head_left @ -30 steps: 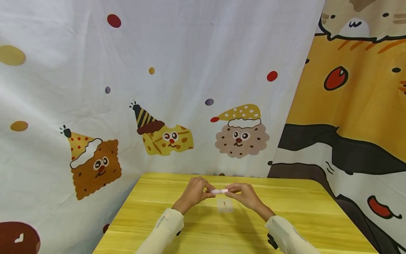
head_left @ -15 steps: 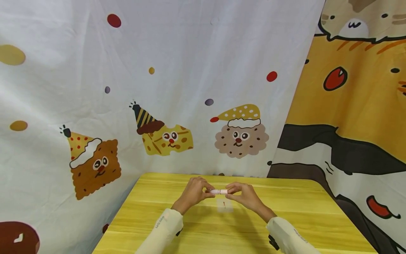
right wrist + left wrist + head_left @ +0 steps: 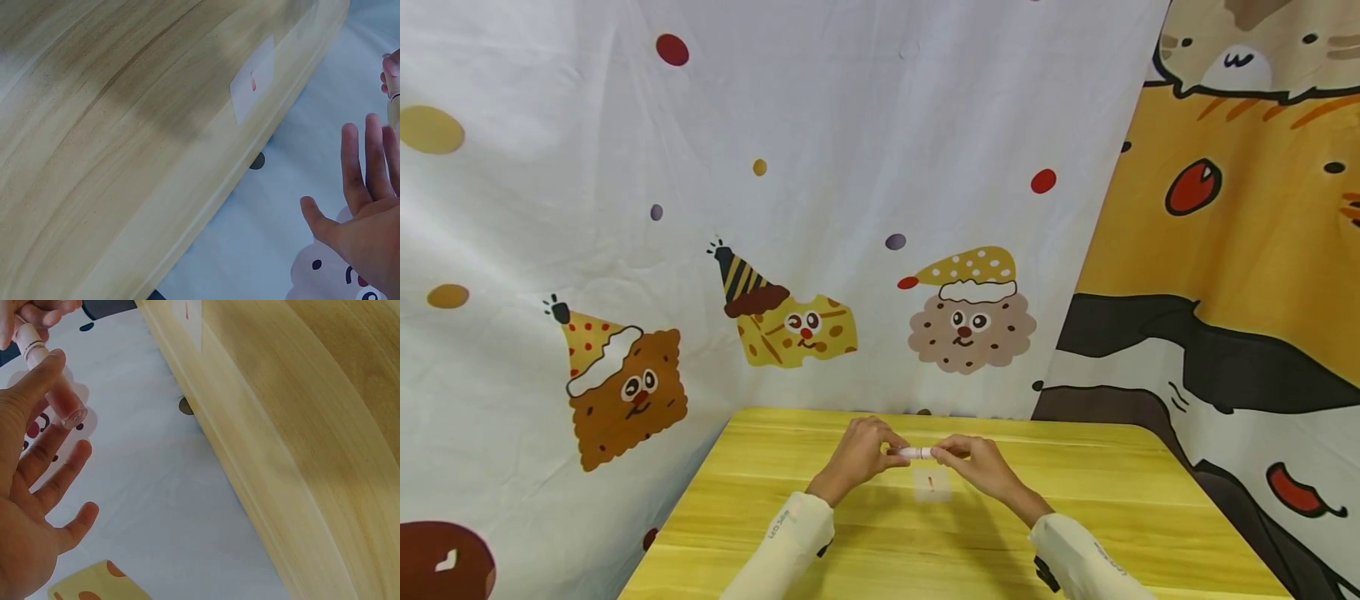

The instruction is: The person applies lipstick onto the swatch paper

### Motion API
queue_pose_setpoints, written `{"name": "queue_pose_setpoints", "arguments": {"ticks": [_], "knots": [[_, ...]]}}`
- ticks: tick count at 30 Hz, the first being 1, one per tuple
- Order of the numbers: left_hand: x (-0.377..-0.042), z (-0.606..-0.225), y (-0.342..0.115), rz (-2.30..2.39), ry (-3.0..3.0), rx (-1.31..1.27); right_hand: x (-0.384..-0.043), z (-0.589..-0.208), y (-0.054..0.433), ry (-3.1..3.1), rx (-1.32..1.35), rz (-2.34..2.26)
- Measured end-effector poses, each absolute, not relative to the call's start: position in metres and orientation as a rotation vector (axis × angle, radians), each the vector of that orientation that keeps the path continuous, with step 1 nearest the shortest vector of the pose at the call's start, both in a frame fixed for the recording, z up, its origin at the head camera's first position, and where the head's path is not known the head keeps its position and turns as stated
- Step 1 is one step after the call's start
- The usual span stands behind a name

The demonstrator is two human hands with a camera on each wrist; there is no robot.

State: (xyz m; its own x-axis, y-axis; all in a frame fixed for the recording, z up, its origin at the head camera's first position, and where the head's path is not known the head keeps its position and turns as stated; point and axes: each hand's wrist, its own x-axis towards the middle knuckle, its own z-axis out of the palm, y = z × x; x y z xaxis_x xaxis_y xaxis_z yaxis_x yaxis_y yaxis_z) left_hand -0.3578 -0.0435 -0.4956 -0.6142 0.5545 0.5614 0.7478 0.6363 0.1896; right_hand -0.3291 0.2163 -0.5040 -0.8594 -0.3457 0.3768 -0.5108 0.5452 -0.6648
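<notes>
A small pale pink lip gloss tube (image 3: pixel 912 453) is held level above the table, between both hands. My left hand (image 3: pixel 861 450) pinches its clear end with thumb and index finger. The left wrist view shows reddish gloss inside the clear part (image 3: pixel 61 400), while the other left fingers spread loosely. My right hand (image 3: pixel 985 467) grips the pale cap (image 3: pixel 29 339) at the other end, its fingertips close to the ring at the joint. Below the tube, a white paper square (image 3: pixel 932 496) bears a short red smear (image 3: pixel 253 81).
The yellow wood-grain table (image 3: pixel 880 550) spans the space beneath both forearms. Right behind its far edge hangs a white cloth (image 3: pixel 835 108) with cartoon prints, and an orange and black cartoon cloth (image 3: pixel 1247 250) stands at the right.
My right fingers have shifted slightly left along the cap, and their grip has turned a little. The left hand, tube and paper stay in about the same place.
</notes>
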Motion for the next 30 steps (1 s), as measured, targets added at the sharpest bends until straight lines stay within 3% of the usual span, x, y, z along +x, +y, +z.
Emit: {"name": "queue_pose_setpoints", "arguments": {"ticks": [30], "knots": [[-0.3578,-0.4915,-0.0383,-0.548,-2.485,-0.976,-0.3314,-0.5043,0.2195,-2.550,0.668,1.294]]}}
